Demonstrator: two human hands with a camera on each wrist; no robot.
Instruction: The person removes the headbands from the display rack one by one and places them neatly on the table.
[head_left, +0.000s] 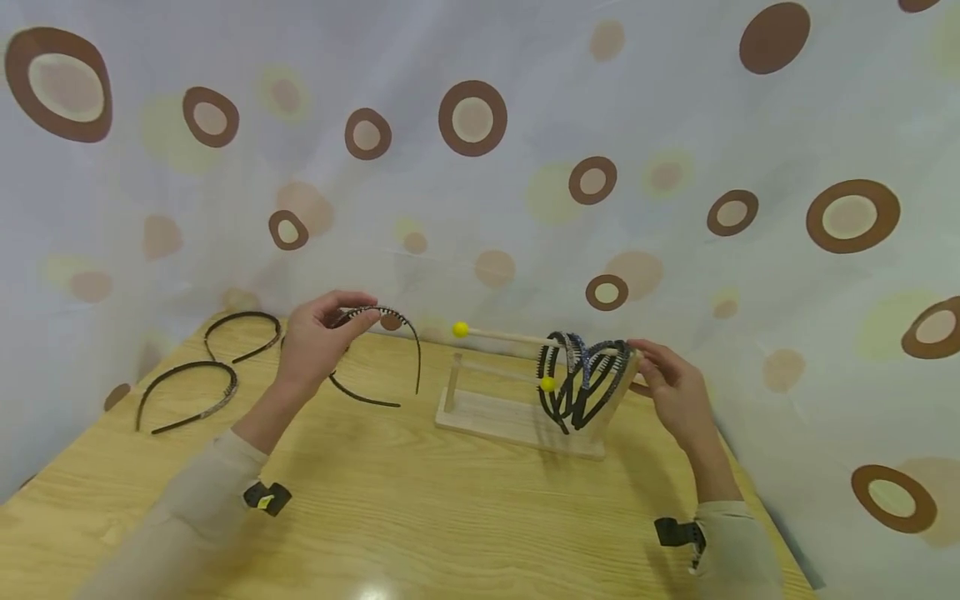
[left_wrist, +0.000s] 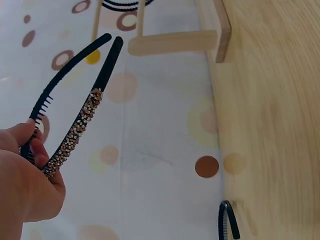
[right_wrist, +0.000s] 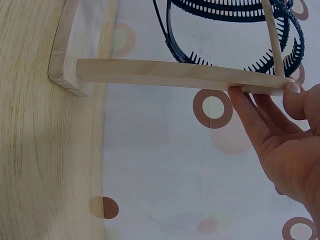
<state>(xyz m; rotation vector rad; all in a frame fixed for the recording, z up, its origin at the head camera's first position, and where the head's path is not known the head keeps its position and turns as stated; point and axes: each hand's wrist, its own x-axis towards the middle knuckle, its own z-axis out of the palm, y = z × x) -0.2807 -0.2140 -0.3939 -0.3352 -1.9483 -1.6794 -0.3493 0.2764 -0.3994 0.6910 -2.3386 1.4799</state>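
Note:
My left hand point(head_left: 311, 342) holds a black toothed headband point(left_wrist: 75, 132) by its arch, raised above the table. One side of the band is covered in rose-gold beads, and its two tips point toward a wooden rack point(head_left: 487, 412). At the rack's right end, my right hand point(head_left: 681, 396) pinches the top of the upright point(right_wrist: 175, 71), thumb on one side and fingers on the other. Several black headbands point(head_left: 585, 375), some glittery, hang bunched on the rack's rods near that upright.
Three more headbands lie on the table at the left: one at the back point(head_left: 243, 315), one nearer the front point(head_left: 187, 365), and one partly behind my left hand point(head_left: 363, 400). Yellow balls point(head_left: 461, 330) cap the rods' left ends. A patterned curtain point(head_left: 480, 208) stands behind the wooden table point(head_left: 450, 517).

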